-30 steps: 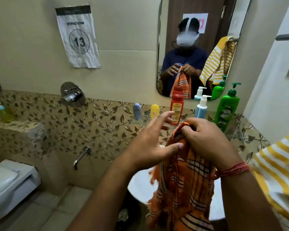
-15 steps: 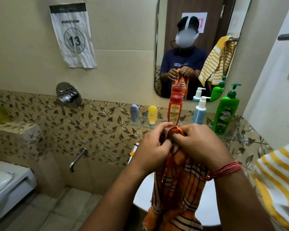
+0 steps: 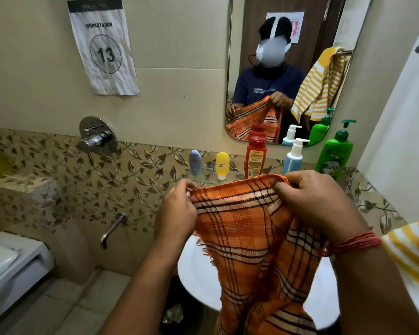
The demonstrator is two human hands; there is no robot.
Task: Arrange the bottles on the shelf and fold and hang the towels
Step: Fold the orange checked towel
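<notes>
An orange checked towel (image 3: 247, 240) hangs in front of me over the white basin (image 3: 196, 279). My left hand (image 3: 177, 211) pinches its top edge at the left corner, and my right hand (image 3: 315, 201) grips the top edge at the right, so the hem is stretched between them. Behind the towel, a glass shelf (image 3: 203, 176) carries a grey-blue tube (image 3: 195, 162), a yellow tube (image 3: 222, 165), a red bottle (image 3: 256, 157), a white-and-blue pump bottle (image 3: 294, 155) and a green pump bottle (image 3: 334, 151), all upright. A yellow striped towel (image 3: 411, 257) hangs at the right edge.
A mirror (image 3: 288, 56) above the shelf reflects a person, the orange towel and the striped towel. A wall mixer (image 3: 97, 139) and spout (image 3: 113, 228) sit to the left, with a toilet (image 3: 7, 267) at lower left. A white wall or door (image 3: 402, 117) stands close on the right.
My hands have moved apart along the towel's top edge, spreading the bunched cloth into a flat stretched hem. A second ago my left hand was open beside the towel; now it pinches the corner.
</notes>
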